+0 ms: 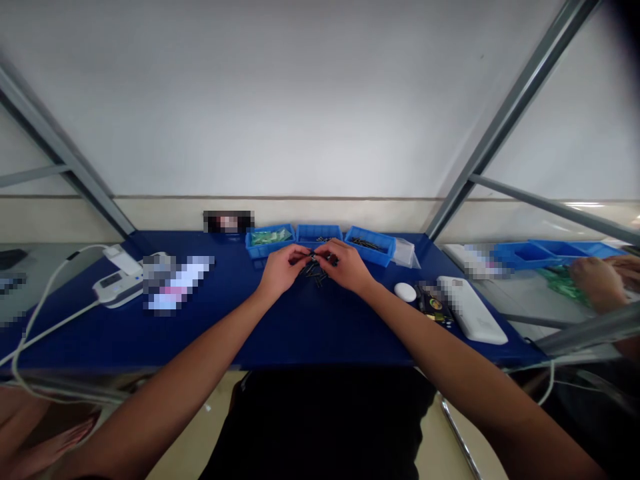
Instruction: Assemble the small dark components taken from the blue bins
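Above the dark-blue flat table [310,333]: left grip [281,268] and right grip [349,267], fingertips together, pinching a small dark piece [313,255] between them.
Just beneath both grips: a loose pile of thin black pieces [316,273].
Beyond the grips: three rectangular blue plastic bins [382,256].
Right of the right grip: a round white case [405,292].

No text, brand or number can be read anywhere. On the right of the blue table [320,337], a dark packet [428,297] bears a round, yellowish-green emblem [437,303], too small to make out. A white slab-shaped device [475,313] beside it has a small, illegible brownish patch [457,283]. On the left, a bright phone screen [181,285] is pixelated beyond reading.
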Action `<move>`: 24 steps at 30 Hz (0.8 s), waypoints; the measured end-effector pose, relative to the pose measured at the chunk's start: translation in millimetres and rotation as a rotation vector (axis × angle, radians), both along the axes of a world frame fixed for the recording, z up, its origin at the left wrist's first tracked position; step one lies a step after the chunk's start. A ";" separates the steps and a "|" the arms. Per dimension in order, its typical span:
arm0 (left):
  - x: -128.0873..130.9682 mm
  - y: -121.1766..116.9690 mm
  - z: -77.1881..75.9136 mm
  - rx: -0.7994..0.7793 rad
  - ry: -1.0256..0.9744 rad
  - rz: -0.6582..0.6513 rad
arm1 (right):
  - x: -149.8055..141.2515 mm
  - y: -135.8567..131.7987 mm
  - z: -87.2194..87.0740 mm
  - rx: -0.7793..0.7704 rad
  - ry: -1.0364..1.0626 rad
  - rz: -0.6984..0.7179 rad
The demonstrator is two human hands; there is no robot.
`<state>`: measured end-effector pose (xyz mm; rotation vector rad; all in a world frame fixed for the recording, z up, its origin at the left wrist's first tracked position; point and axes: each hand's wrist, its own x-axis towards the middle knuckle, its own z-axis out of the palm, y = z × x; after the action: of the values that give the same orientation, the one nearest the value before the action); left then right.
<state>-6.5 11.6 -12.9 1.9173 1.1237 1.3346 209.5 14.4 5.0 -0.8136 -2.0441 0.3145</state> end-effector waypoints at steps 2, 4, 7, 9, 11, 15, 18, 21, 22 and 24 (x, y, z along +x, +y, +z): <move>0.7 -0.6 0.5 -0.011 -0.014 0.010 | 0.7 0.3 0.3 0.011 0.016 -0.008; 1.2 -0.5 0.0 -0.011 -0.004 0.002 | 1.4 0.9 0.5 0.019 0.027 0.001; 1.7 0.9 -1.9 0.004 0.000 -0.040 | 2.1 3.1 -0.8 -0.006 0.011 0.004; 2.0 1.8 -3.1 0.011 0.000 -0.057 | 2.3 4.9 -2.5 -0.026 -0.024 0.008; 2.3 2.0 -3.8 0.013 0.010 -0.072 | 2.1 6.0 -4.0 -0.037 -0.058 0.019; 2.3 1.3 -4.1 0.008 -0.007 -0.099 | 0.9 5.4 -3.2 -0.045 -0.090 0.038; 2.5 0.6 -2.9 -0.008 -0.043 -0.081 | 3.6 5.0 2.7 -0.008 -0.117 0.020; 3.1 -0.3 -0.6 0.011 -0.022 -0.051 | 14.4 7.9 11.6 0.101 -0.140 -0.177; 3.3 -0.7 0.2 0.021 -0.002 -0.041 | 19.9 9.6 14.5 0.145 -0.144 -0.284; 3.2 -1.2 1.7 0.040 0.043 -0.011 | 32.7 13.7 19.0 0.197 -0.164 -0.444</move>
<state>-3.3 10.3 -11.2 1.9868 1.1132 1.3253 242.2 28.1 24.0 -1.1655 -1.9378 -0.2048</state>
